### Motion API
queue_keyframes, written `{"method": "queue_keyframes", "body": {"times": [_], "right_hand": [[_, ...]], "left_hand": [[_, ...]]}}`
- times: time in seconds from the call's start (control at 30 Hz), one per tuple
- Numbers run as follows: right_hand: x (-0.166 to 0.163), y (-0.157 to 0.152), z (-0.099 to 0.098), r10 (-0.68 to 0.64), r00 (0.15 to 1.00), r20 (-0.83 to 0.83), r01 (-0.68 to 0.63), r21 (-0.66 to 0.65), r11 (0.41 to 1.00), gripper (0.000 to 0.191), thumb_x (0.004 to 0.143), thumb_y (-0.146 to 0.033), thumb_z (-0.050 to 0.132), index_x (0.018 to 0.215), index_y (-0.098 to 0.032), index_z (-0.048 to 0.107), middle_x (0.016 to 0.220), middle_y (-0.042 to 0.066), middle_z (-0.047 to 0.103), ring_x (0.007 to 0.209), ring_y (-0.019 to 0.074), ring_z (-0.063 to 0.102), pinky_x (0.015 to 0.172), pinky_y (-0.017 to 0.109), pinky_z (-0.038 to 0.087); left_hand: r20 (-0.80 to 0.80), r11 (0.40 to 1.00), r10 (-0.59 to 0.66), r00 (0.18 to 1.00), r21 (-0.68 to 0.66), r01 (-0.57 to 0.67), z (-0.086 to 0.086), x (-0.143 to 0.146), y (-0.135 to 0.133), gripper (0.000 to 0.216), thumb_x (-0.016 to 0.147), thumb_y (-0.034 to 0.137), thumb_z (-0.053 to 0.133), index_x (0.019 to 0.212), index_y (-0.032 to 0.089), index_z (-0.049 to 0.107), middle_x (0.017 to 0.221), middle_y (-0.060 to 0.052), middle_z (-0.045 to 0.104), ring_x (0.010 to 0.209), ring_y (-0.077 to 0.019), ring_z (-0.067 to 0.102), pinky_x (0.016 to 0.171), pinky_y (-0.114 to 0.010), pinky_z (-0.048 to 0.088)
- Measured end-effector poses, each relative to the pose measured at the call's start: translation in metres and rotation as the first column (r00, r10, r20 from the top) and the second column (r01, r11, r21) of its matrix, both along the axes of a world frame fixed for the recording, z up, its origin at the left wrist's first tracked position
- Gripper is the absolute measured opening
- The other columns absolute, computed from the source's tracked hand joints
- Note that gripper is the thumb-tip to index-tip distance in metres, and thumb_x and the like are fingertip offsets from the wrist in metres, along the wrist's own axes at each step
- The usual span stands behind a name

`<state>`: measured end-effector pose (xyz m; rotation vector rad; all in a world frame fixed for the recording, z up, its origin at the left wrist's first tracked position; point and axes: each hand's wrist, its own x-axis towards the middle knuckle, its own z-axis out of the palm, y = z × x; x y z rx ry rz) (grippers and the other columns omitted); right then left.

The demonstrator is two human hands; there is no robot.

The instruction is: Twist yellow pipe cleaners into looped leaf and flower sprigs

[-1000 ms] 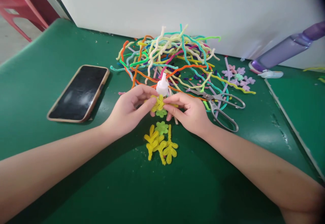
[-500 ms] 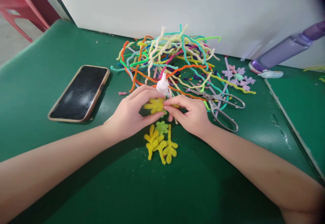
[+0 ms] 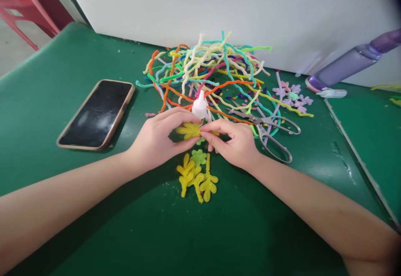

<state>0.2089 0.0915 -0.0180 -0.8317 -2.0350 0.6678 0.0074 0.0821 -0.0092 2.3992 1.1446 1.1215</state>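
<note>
Between my two hands is a yellow pipe-cleaner leaf sprig (image 3: 189, 130), its loops pointing left. My left hand (image 3: 159, 136) curves around it, thumb and fingers closed at its edges. The thumb and forefinger of my right hand (image 3: 233, 140) pinch its inner end, and a bit of yellow stem shows past them. Just beyond my fingertips stands a white nozzle bottle (image 3: 199, 105), its lower part hidden. Below my hands lie several yellow pipe-cleaner sprigs (image 3: 208, 183) and a light green pipe-cleaner flower (image 3: 198, 157).
A heap of coloured pipe cleaners (image 3: 203, 67) lies behind my hands. Grey scissors (image 3: 266, 127) rest right of my right hand. Purple and pink pipe-cleaner flowers (image 3: 294, 95) and a purple bottle (image 3: 344, 65) are farther right. A phone (image 3: 97, 115) lies at left on the green table (image 3: 125, 234).
My hands stay on the yellow sprig with almost the same grip. The whole view has shifted very slightly; nothing on the table has visibly moved.
</note>
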Motion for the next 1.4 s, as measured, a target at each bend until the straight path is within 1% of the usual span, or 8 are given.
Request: {"method": "queue_keyframes", "body": {"times": [0.37,0.63,0.77,0.83,0.93,1.03,1.17,1.4], "right_hand": [[0.0,-0.001,0.002,-0.023,0.999,0.036,0.022,0.029,0.999,0.008,0.087,-0.021,0.063,0.091,-0.018,0.068,0.06,-0.006,0.068,0.048,0.0065,0.064,0.054,0.018,0.051],[-0.001,0.0,0.002,-0.046,0.998,0.052,0.046,0.006,0.999,0.008,0.087,-0.023,0.062,0.091,-0.02,0.068,0.058,-0.007,0.068,0.047,0.0077,0.063,0.054,0.019,0.051],[-0.001,-0.001,0.002,-0.041,0.998,0.044,0.041,-0.006,0.999,0.008,0.086,-0.023,0.063,0.09,-0.019,0.068,0.058,-0.006,0.068,0.046,0.007,0.063,0.053,0.018,0.051],[-0.001,0.0,0.001,-0.05,0.998,0.024,0.051,-0.043,0.998,0.009,0.086,-0.024,0.062,0.09,-0.019,0.068,0.062,-0.005,0.069,0.045,0.0066,0.062,0.051,0.018,0.051],[-0.001,0.001,-0.001,-0.074,0.996,-0.041,0.067,-0.149,0.987,0.011,0.086,-0.026,0.062,0.092,-0.019,0.067,0.071,-0.003,0.072,0.043,0.0068,0.061,0.044,0.018,0.05],[-0.001,0.001,-0.004,-0.089,0.991,-0.099,0.064,-0.226,0.972,0.011,0.086,-0.027,0.061,0.093,-0.019,0.066,0.072,-0.002,0.071,0.044,0.0082,0.062,0.04,0.019,0.049],[-0.001,0.001,-0.004,-0.073,0.989,-0.13,0.039,-0.25,0.967,0.01,0.086,-0.026,0.062,0.093,-0.019,0.065,0.072,-0.002,0.069,0.047,0.0086,0.063,0.042,0.019,0.051],[-0.001,0.002,-0.001,-0.019,0.969,-0.245,-0.048,-0.265,0.963,0.009,0.085,-0.023,0.064,0.092,-0.018,0.066,0.075,-0.002,0.067,0.049,0.0077,0.063,0.039,0.018,0.05]], "left_hand": [[0.004,0.999,0.035,0.999,-0.011,-0.035,0.0,-0.001,0.0,0.021,0.078,0.019,0.069,0.098,0.013,0.065,0.096,-0.007,0.069,0.088,-0.0157,0.066,0.082,-0.026,0.052],[0.018,0.998,0.059,0.998,-0.014,-0.059,0.0,-0.002,0.0,0.017,0.078,0.022,0.07,0.093,0.014,0.066,0.091,-0.006,0.07,0.083,-0.0154,0.066,0.078,-0.027,0.052],[0.021,0.999,0.041,0.999,-0.025,-0.041,0.001,-0.002,0.0,0.017,0.079,0.022,0.068,0.094,0.016,0.065,0.092,-0.005,0.069,0.083,-0.0152,0.066,0.076,-0.027,0.053],[0.037,0.996,0.041,0.999,-0.075,-0.038,0.001,-0.002,0.001,0.024,0.078,0.023,0.069,0.1,0.016,0.064,0.095,-0.006,0.069,0.081,-0.0152,0.065,0.072,-0.027,0.054],[0.139,0.979,0.058,0.989,-0.204,-0.029,-0.003,-0.003,0.003,0.038,0.076,0.025,0.071,0.111,0.017,0.059,0.105,-0.008,0.067,0.077,-0.015,0.066,0.068,-0.028,0.056],[0.243,0.958,0.051,0.969,-0.286,0.021,-0.007,-0.005,0.004,0.035,0.079,0.025,0.07,0.111,0.019,0.058,0.103,-0.008,0.068,0.076,-0.0144,0.067,0.068,-0.028,0.057],[0.257,0.953,0.008,0.966,-0.294,0.07,-0.008,-0.005,0.004,0.032,0.08,0.024,0.069,0.11,0.019,0.06,0.097,-0.006,0.069,0.074,-0.0137,0.067,0.065,-0.025,0.058],[0.252,0.961,0.031,0.967,-0.274,0.041,-0.006,-0.005,0.001,0.028,0.079,0.025,0.07,0.105,0.018,0.062,0.095,-0.006,0.071,0.077,-0.0159,0.07,0.071,-0.027,0.06]]}}
